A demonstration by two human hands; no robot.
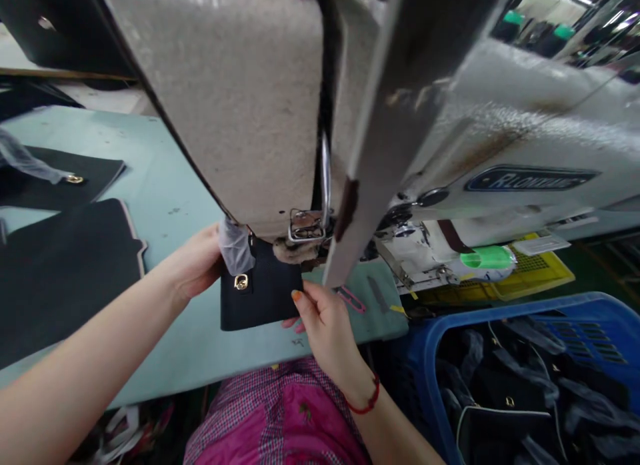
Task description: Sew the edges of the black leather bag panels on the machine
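A black leather panel (263,292) sits right under the sewing machine (240,105)!
Its gold clasp (241,282) faces up, the panel's top edge tucked at the presser foot (305,226), above the pale green table (170,185). The right hand (325,325) pinches the lower edge, thumb on top, fingers (293,324) curled beneath. The left hand (195,262) is pressed against the panel's left side, its fingers hidden, so no telling how they stand. Over at right, a blue plastic crate (500,305) sits loaded with black pieces (505,392).
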